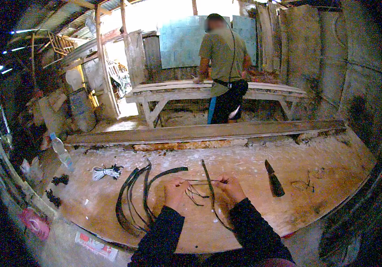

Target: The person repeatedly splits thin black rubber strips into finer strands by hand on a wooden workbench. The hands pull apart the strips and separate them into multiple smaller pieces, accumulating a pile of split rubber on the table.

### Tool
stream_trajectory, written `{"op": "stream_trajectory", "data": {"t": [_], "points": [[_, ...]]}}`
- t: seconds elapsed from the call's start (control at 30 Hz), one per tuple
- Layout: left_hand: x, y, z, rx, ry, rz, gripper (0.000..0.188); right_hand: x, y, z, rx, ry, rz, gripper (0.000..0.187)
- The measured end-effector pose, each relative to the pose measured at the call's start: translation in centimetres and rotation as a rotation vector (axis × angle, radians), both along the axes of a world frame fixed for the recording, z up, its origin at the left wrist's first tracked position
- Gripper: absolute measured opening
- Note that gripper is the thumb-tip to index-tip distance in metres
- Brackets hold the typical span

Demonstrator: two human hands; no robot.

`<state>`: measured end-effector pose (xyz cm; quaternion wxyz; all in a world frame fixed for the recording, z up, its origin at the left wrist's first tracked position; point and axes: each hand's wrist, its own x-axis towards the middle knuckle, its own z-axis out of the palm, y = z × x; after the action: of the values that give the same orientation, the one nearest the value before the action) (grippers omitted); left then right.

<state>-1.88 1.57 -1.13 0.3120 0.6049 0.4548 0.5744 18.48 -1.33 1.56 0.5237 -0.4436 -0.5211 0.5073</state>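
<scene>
Over the middle of the wooden table, my left hand and my right hand are closed on a thin strip stretched between them. Loose thin strands hang near my left fingers. A long dark strip lies beside my right hand and crosses the stretched strip; whether the two touch, I cannot tell. Several curved black strips rest left of my left hand. A knife with a dark handle lies off to the right of my right hand.
The table also carries a white cord bundle, black tangled bits, thin wire pieces and a clear bottle. A long board borders the far edge. Beyond it, a person stands at a workbench.
</scene>
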Motion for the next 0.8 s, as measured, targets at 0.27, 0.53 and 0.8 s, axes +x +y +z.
{"op": "stream_trajectory", "data": {"t": [0.27,0.53,0.8], "points": [[-0.6,1.1,-0.4,-0.066,0.005,0.293,0.012,-2.1,-2.3,1.7,0.077,0.037,0.609,0.014],[-0.2,1.2,-1.3,-0.043,0.008,0.185,0.009,-2.2,-2.0,1.2,0.015,0.014,0.650,0.013],[1.0,-0.7,0.0,0.077,0.298,0.117,0.005,-1.7,-2.1,0.9,-0.035,0.158,0.471,0.008]]}}
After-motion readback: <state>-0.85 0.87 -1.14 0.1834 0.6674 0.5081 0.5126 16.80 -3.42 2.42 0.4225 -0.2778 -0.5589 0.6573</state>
